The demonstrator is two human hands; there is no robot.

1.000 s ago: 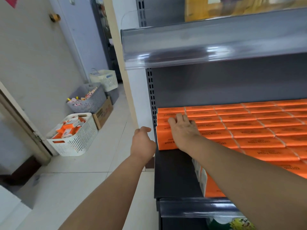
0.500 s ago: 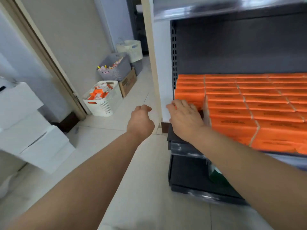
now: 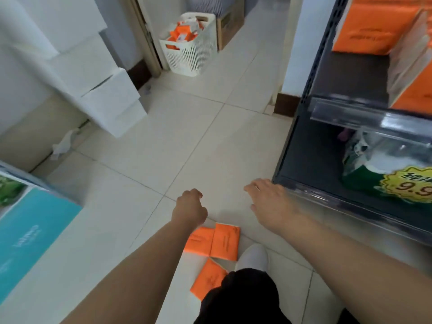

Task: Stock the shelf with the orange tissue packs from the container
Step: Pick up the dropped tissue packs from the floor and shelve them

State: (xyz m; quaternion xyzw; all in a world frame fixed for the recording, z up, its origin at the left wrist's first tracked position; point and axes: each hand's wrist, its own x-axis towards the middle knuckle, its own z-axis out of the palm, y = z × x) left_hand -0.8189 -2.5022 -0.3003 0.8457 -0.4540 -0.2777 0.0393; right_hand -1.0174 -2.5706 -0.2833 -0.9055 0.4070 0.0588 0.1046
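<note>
— Three orange tissue packs [image 3: 214, 244] lie on the floor [image 3: 163, 146] by a white shoe [image 3: 253, 257]; more sit on the shelf [image 3: 350, 73] and in the white basket [image 3: 194, 52].
— The hands?
— Both empty above the floor. The left hand [image 3: 190, 210] is curled in a loose fist; the right hand [image 3: 272, 202] is spread flat, near the shelf's bottom corner.

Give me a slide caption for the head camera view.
Both empty hands, left hand and right hand, reach down toward three orange tissue packs lying on the floor beside the shelf.
</note>
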